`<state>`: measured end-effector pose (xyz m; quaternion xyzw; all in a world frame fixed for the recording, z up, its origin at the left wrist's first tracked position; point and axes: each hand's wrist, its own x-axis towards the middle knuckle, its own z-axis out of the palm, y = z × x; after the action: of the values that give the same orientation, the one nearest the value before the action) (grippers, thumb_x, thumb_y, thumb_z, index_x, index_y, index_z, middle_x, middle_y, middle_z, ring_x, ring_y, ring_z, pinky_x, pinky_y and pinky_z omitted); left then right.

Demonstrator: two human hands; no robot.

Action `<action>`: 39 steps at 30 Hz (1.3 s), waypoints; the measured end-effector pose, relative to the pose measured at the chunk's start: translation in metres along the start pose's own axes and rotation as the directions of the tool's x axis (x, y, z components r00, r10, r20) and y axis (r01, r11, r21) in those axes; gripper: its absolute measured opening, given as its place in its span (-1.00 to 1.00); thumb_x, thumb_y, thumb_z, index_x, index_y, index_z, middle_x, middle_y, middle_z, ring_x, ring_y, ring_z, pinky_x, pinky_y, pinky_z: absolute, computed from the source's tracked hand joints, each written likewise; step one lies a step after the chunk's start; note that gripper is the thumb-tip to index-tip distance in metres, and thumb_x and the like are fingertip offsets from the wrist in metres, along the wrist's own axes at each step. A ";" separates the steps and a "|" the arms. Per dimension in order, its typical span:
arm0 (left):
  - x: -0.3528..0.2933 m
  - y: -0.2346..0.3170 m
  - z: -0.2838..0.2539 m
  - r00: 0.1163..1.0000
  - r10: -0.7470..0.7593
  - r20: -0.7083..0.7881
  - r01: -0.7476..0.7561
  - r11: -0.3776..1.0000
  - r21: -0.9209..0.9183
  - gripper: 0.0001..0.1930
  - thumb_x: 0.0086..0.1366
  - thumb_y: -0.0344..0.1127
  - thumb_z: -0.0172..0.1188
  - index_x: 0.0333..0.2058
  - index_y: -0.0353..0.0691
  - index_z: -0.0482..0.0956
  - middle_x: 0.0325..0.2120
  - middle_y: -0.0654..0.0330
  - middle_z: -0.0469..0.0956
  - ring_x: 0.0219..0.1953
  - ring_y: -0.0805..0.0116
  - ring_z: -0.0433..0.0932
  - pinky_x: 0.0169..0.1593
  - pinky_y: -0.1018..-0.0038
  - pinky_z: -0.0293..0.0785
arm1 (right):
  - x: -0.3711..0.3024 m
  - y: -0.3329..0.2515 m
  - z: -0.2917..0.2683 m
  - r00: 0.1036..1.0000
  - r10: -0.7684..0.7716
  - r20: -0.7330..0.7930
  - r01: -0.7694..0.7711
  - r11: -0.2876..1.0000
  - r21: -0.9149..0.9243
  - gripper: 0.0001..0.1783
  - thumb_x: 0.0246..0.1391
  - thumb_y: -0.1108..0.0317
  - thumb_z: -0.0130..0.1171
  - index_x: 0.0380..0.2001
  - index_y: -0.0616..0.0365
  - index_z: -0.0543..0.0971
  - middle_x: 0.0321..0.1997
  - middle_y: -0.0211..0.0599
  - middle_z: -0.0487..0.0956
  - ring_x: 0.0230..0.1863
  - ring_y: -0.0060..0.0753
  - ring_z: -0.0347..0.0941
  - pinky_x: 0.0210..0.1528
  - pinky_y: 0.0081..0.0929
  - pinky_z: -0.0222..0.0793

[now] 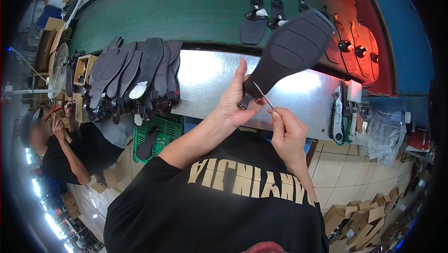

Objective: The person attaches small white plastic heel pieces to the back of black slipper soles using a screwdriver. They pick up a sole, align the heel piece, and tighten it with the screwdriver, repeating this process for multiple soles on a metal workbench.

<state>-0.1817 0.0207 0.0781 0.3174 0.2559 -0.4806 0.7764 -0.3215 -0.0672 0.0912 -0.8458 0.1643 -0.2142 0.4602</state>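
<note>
head view: a dark shoe sole (289, 50) is held up over the shiny metal bench (210, 80), its ridged underside showing. the left hand (235, 103) grips its narrow heel end; the right hand (287, 134) pinches a thin metal tool (263, 95) whose tip touches the sole near the heel. a row of dark soles (135, 78) leans at the bench's left. below it, a green plastic crate (161, 134) holds 1 sole. a green conveyor belt (186, 10) runs behind. flattened cardboard boxes (359, 220) lie on the tiled floor at lower right.
</note>
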 end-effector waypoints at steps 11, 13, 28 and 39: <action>0.014 -0.013 -0.005 0.962 0.046 0.270 -0.092 0.983 0.160 -0.52 0.42 0.15 -0.18 -0.13 -0.17 0.44 -0.40 0.14 0.55 -0.35 0.32 0.59 -0.31 0.40 0.51 | 0.000 0.006 0.010 1.000 0.001 -0.020 -0.004 0.986 -0.165 -0.96 0.13 0.43 0.11 -0.37 0.15 0.50 -0.55 -0.13 0.49 -0.51 -0.02 0.48 -0.48 -0.21 0.34; 0.008 -0.009 0.001 0.983 -0.028 0.183 0.006 0.993 0.118 -0.52 0.42 0.15 -0.20 -0.14 -0.16 0.44 -0.41 0.15 0.56 -0.38 0.31 0.59 -0.32 0.40 0.50 | 0.000 0.009 0.008 1.000 -0.001 -0.021 -0.003 0.982 -0.191 -0.96 0.13 0.43 0.11 -0.38 0.15 0.49 -0.54 -0.13 0.50 -0.51 -0.01 0.48 -0.48 -0.20 0.34; 0.019 -0.010 0.002 0.987 0.049 0.156 -0.098 0.941 0.324 -0.42 0.36 0.32 -0.23 -0.26 -0.15 0.41 -0.58 0.12 0.50 -0.58 0.34 0.47 -0.47 0.43 0.41 | -0.016 -0.004 0.008 0.944 -0.310 0.114 0.310 0.951 0.018 -0.94 0.02 0.50 0.17 -0.45 0.17 0.48 -0.55 -0.20 0.49 -0.54 -0.12 0.46 -0.50 -0.29 0.35; -0.001 -0.012 0.004 0.891 0.096 0.445 -0.434 0.470 0.769 -0.43 0.45 0.08 -0.21 -0.40 -0.31 0.58 -0.57 0.30 0.48 -0.49 0.59 0.38 -0.40 0.58 0.27 | 0.015 -0.032 -0.041 0.943 -0.286 0.171 0.322 0.912 -0.254 -0.45 -0.16 0.38 0.35 0.01 0.10 0.53 -0.35 -0.34 0.47 -0.51 -0.28 0.50 -0.47 -0.40 0.40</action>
<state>-0.1925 0.0141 0.0788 0.6044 -0.2048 -0.4614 0.6164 -0.3266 -0.0864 0.1417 -0.9293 0.0286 -0.2024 0.3076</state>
